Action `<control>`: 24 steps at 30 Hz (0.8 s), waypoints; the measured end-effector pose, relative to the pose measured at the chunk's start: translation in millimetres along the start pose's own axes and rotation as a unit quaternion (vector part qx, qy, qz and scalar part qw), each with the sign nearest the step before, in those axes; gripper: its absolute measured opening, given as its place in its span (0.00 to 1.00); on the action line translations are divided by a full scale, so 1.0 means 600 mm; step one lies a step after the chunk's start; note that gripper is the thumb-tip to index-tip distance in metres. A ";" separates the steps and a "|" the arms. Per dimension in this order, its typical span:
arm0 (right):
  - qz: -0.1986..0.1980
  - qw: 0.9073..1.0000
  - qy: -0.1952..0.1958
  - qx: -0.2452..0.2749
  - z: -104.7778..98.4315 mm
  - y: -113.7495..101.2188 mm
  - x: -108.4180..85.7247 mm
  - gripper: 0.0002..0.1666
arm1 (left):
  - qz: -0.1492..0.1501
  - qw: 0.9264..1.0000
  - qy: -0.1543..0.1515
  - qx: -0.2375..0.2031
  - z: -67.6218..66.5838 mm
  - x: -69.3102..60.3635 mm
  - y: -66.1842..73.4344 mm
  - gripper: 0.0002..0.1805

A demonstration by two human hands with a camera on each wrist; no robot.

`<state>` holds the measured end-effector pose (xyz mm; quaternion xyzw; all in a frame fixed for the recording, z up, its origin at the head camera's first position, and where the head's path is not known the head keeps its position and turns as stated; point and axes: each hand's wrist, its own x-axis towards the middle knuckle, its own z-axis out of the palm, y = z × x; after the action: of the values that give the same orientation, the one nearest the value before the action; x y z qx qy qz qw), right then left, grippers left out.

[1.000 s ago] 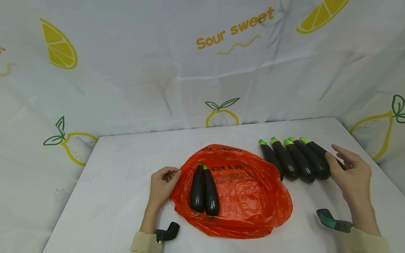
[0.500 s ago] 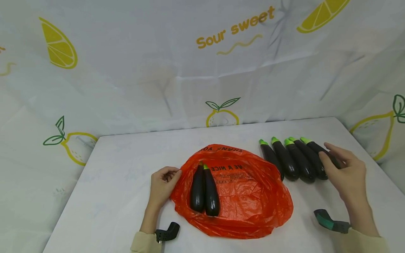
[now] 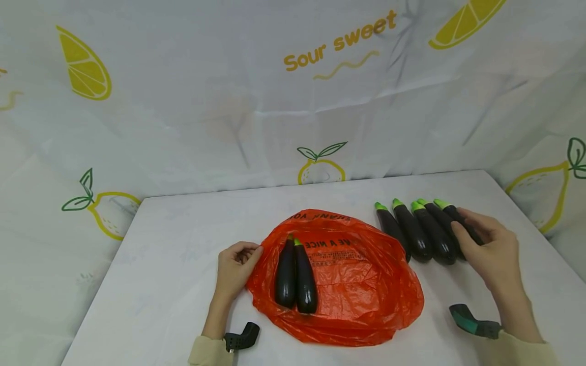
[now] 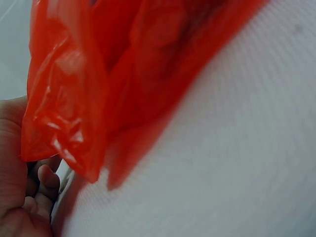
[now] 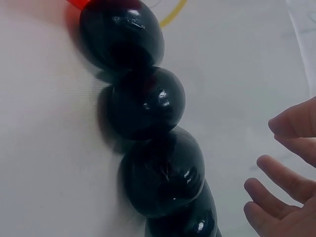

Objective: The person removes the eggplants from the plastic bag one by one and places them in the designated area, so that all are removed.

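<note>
Head view shows a red bag (image 3: 352, 290) spread wide on the white bench (image 3: 174, 254), 2 aubergines (image 3: 286, 274) lying side by side in its left part, stems away from the person. The left grip (image 3: 235, 267) pinches the bag's left edge between thumb and fingers, most likely to steady the thin plastic and hold its mouth apart.

Right of the bag, 5 more aubergines (image 3: 432, 231) lean close together in 1 row, green stems again facing away, which probably makes each thick end easy to reach. The right grip (image 3: 492, 249) is wide, thumb and fingers apart around the outermost aubergine (image 3: 452, 212); contact is hard to judge.

Underneath, the bench top has a faint ribbed texture in the left wrist view. Behind it hangs a creased, lemon-printed white sheet (image 3: 192, 101) reading "Sour sweet".
</note>
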<state>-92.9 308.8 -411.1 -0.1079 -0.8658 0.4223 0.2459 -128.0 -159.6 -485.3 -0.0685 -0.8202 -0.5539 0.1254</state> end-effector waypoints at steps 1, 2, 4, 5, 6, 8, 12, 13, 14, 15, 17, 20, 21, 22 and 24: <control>-0.004 1.000 0.000 0.002 0.001 0.000 -0.001 0.23 | -0.001 1.000 -0.001 -0.001 0.000 0.000 0.000 0.06; -0.007 1.000 0.000 0.001 0.002 0.000 -0.001 0.22 | 0.001 1.000 -0.001 0.000 0.000 0.000 -0.001 0.06; -0.012 1.000 -0.001 -0.004 0.003 0.000 -0.002 0.22 | 0.001 1.000 0.000 0.000 0.000 0.000 -0.002 0.04; -0.013 1.000 -0.002 -0.008 0.003 0.000 -0.002 0.22 | 0.001 1.000 -0.001 -0.001 0.000 0.000 -0.002 0.04; -0.013 1.000 -0.002 -0.013 0.003 0.000 -0.002 0.22 | 0.002 1.000 -0.002 -0.002 -0.001 0.000 -0.001 0.05; -0.013 1.000 -0.005 -0.020 0.003 -0.001 -0.003 0.23 | 0.003 1.000 -0.002 -0.003 -0.001 0.000 0.000 0.05; -0.018 1.000 -0.010 -0.017 0.004 -0.004 -0.004 0.22 | 0.005 1.000 -0.003 -0.002 0.000 0.000 0.000 0.05; -0.021 1.000 -0.012 -0.013 0.005 -0.006 -0.004 0.22 | 0.006 1.000 -0.003 -0.001 0.000 0.000 0.000 0.04; -0.024 1.000 -0.014 -0.010 0.006 -0.008 -0.005 0.22 | 0.006 1.000 -0.002 0.001 0.000 0.000 -0.001 0.04; -0.027 0.999 -0.017 -0.008 0.007 -0.010 -0.006 0.22 | 0.005 1.000 -0.002 0.000 0.000 0.000 -0.001 0.05; -0.035 0.999 -0.021 -0.005 0.010 -0.014 -0.008 0.22 | 0.003 1.000 -0.003 -0.001 -0.001 0.000 0.000 0.05; -0.050 0.998 -0.029 -0.003 0.015 -0.019 -0.011 0.22 | 0.002 1.000 -0.003 -0.002 -0.001 0.000 -0.001 0.05; -0.055 0.998 -0.032 0.000 0.017 -0.020 -0.012 0.22 | 0.002 1.000 -0.003 -0.003 -0.001 0.000 0.000 0.05; -0.062 0.997 -0.034 0.001 0.019 -0.022 -0.013 0.22 | 0.002 1.000 -0.003 -0.004 -0.001 0.001 -0.001 0.05; -0.075 0.996 -0.039 0.005 0.023 -0.025 -0.015 0.21 | 0.002 1.000 -0.004 -0.008 -0.001 0.001 -0.001 0.04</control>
<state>-91.8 286.8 -409.4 -0.0251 -0.8785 0.4105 0.2432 -128.5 -160.4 -485.7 -0.0729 -0.8163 -0.5597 0.1229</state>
